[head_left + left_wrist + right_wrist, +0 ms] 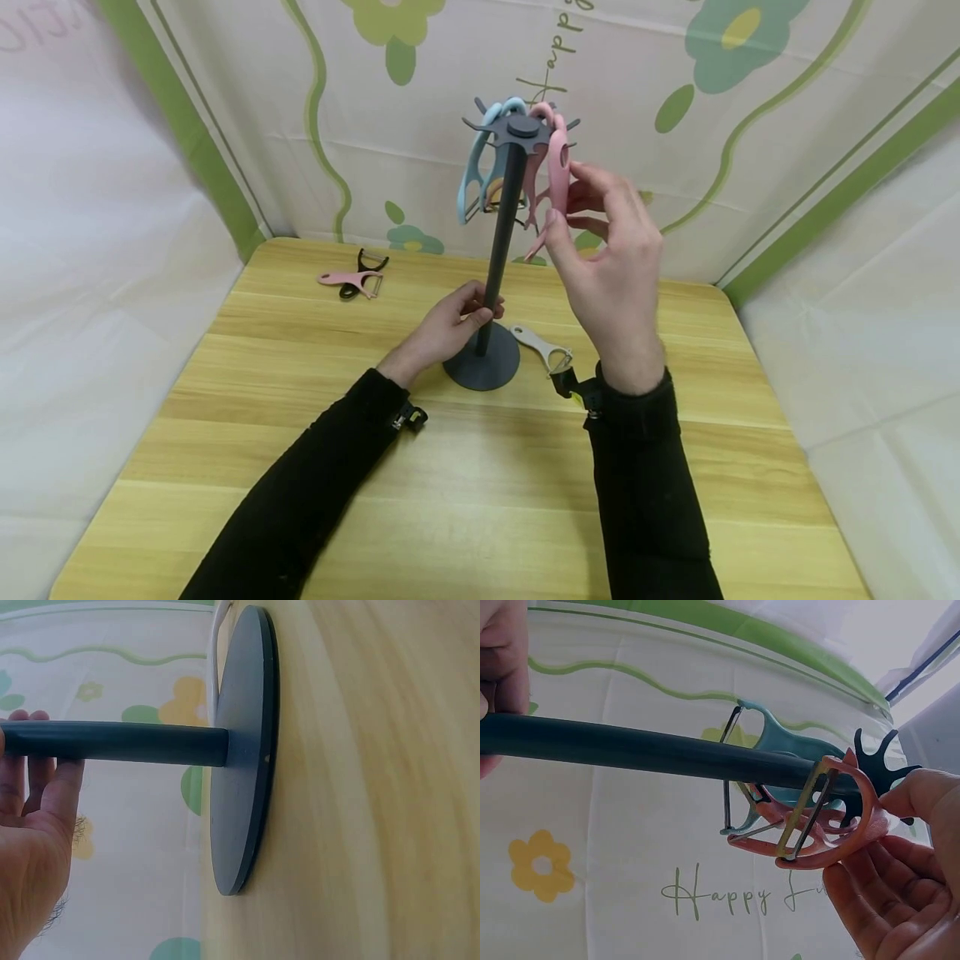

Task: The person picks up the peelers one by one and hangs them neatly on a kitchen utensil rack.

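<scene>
Head view: my left hand (446,327) grips the dark grey pronged stand (500,242); my right hand (618,250) pinches a pink plastic Y-shaped peeler (558,171) at its right side. Blue plastic peelers (471,171) already hang. Seemingly left: a pink peeler (337,277) crossing a black peeler (362,265) far left, a cream peeler (534,340) near the base, all on the surface (465,500).

Left wrist view: my thumb is mostly cut off.

Right wrist view: overlap hides whether a prong carries my peeler.

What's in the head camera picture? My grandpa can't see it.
A person's right hand holds a pink peeler at the top of a dark stand where other peelers hang, while the left hand holds its pole. Three peelers lie on the wooden table.
</scene>
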Motion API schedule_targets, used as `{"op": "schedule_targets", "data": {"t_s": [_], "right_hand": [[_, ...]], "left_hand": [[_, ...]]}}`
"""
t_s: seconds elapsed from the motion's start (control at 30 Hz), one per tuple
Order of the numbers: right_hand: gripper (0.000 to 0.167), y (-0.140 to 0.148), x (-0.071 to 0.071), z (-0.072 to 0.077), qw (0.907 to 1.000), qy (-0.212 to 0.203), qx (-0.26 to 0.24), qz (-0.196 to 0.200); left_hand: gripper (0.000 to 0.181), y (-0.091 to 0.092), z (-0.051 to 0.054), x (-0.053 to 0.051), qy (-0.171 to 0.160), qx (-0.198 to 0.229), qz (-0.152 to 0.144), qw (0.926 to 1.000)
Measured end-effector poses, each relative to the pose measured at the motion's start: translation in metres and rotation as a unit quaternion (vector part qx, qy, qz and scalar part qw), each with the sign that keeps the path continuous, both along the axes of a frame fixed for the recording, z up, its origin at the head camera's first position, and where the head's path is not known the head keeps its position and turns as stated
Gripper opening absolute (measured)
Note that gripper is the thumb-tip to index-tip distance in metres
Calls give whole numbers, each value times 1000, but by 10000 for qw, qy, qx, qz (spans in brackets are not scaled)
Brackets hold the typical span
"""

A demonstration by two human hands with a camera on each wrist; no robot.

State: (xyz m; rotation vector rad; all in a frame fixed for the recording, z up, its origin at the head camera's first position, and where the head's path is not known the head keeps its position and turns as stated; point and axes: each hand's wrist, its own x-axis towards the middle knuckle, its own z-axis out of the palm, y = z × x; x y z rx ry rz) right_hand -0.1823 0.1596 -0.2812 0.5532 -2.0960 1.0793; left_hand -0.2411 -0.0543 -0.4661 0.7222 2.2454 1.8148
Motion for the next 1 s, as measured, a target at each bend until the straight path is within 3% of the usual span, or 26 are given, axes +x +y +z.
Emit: {"op": "schedule_targets", "data": {"t_s": [0.23,0.4,0.57,0.73,1.0], "right_hand": [[47,5,1,-2,9996,-155,-219,17],[44,16,-1,-11,9991,-273,-247,-191],[43,27,-8,-27,9963,-789,-36,-328],[44,35,-19,-47,9875,-1530,277,-258],[46,47,-36,-72,9660,-2346,1023,-355]], "left_hand": [[20,-1,1,-1,21,41,-11,10000],[17,-1,0,-1,15,-41,-39,10000],[16,0,0,-1,37,-65,-35,10000],[16,0,-2,-1,56,-26,-21,10000],[18,0,-2,-2,79,-83,-11,9999]]}}
